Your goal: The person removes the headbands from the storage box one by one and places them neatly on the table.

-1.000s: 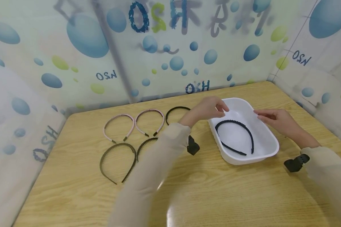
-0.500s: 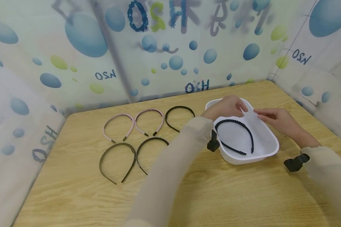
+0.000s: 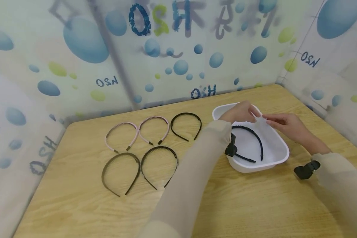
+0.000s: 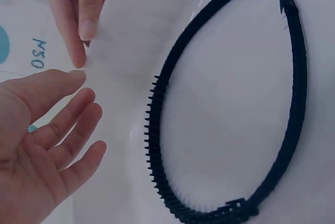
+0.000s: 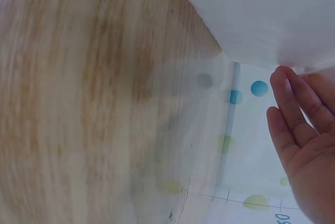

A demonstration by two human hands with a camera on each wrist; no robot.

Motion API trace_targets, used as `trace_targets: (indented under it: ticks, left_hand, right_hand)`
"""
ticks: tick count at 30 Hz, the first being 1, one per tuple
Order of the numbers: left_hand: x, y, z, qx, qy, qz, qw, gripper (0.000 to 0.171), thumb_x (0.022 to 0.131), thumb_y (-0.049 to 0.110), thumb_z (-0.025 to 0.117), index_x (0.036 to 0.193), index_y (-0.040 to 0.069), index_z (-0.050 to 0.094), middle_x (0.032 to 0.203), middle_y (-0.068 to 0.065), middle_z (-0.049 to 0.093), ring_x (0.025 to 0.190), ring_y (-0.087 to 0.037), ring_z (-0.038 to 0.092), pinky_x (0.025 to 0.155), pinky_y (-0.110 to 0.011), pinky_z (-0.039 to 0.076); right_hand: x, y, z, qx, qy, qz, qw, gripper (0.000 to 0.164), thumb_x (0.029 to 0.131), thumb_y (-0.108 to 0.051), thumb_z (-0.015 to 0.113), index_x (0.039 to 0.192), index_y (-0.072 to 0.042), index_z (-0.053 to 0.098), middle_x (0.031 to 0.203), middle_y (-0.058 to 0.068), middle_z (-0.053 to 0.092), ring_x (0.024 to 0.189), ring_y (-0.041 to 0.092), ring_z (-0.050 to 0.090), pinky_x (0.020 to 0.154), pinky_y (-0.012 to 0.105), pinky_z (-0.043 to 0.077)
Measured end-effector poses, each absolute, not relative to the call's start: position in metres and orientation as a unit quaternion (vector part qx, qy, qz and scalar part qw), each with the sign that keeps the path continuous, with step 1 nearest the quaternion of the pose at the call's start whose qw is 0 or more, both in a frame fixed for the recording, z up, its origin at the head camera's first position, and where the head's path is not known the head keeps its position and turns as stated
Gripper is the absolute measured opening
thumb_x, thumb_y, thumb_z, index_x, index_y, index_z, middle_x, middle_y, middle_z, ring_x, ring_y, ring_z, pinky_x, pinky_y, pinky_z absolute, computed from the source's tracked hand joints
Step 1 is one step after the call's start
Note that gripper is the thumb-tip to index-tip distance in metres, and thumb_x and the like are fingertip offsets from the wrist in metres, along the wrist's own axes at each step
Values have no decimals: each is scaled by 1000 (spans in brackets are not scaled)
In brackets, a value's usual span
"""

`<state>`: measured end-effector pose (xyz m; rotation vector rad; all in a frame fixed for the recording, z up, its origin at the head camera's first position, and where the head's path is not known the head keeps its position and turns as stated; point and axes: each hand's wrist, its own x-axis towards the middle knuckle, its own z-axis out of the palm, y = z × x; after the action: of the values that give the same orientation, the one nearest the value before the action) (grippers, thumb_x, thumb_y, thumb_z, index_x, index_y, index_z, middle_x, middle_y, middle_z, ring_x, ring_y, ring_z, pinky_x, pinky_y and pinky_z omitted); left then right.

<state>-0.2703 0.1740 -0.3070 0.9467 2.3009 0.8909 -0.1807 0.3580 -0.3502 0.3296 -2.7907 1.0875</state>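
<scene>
A white plastic basin [image 3: 257,168] stands at the right of the table, with a black toothed headband [image 3: 261,145] lying inside. Above the basin's far part is my left hand [image 3: 243,111], fingers loosely bent and holding nothing. In the left wrist view the left hand [image 4: 47,140] lies beside the headband [image 4: 299,88], close to the rim. My right hand [image 3: 290,127] pinches the basin's right rim between thumb and fingers. In the right wrist view the right hand [image 5: 314,145] has its fingers along the outer wall; its thumb is mostly hidden there.
Left of the basin lie two pink headbands, one [image 3: 122,123] beside the other [image 3: 154,117], and a black headband [image 3: 185,114]. Nearer are a dark brownish headband [image 3: 119,154] and another black one [image 3: 159,147]. A bubble-patterned sheet [image 3: 166,76] hangs behind the wooden table [image 3: 92,215].
My left hand has moved right across the basin, towards the right hand, uncovering the headbands on the table. The right hand has stayed at the rim, and the headband in the basin has not moved.
</scene>
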Motion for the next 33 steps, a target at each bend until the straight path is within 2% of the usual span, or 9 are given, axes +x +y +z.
trace_targets:
  ticks: [11,19,23,26,28,29,33]
  left_hand:
    - [-272,178,-324,318,855,346,219,24,85,5,64,108,12,68,103,3,64,92,-7,56,75,-13,42]
    - [-272,179,-327,307,874,301,228,25,83,4,65,106,14,70,105,3,63,89,-8,55,75,-16,42]
    - [-272,177,-327,290,882,279,245,26,82,4,66,104,17,70,106,7,63,88,-6,54,78,-18,41]
    - [-273,177,-329,279,887,267,251,26,82,4,66,103,18,71,105,7,63,87,-7,53,78,-19,41]
    - [-275,177,-331,279,890,254,255,25,81,4,67,102,18,72,104,7,63,86,-7,53,77,-19,41]
    - [-276,176,-332,278,892,247,257,25,81,4,67,101,18,72,103,7,63,85,-7,53,76,-18,41]
    - [-280,176,-337,274,895,237,262,27,79,1,67,99,18,73,99,7,64,81,-8,51,71,-18,40]
  right_hand:
    - [-180,357,-348,114,-922,364,68,35,93,-15,54,120,7,56,116,28,56,87,-20,43,69,3,40]
    - [-179,357,-348,100,-925,363,56,37,94,-17,53,122,6,55,118,27,55,89,-17,44,70,3,40]
    - [-180,357,-348,96,-926,360,54,37,94,-18,52,123,5,55,119,26,55,99,7,56,71,3,40]
    - [-180,357,-348,88,-928,359,51,37,94,-18,52,123,5,54,120,26,54,105,30,54,71,4,40]
    - [-180,356,-348,83,-927,362,50,37,94,-18,52,123,5,55,120,25,54,106,32,54,72,5,40]
    - [-180,356,-347,79,-927,363,49,37,94,-18,52,123,4,55,121,25,54,107,37,51,72,5,41]
    - [-179,356,-348,83,-926,364,50,37,94,-18,52,123,5,55,120,25,54,107,37,52,73,6,42]
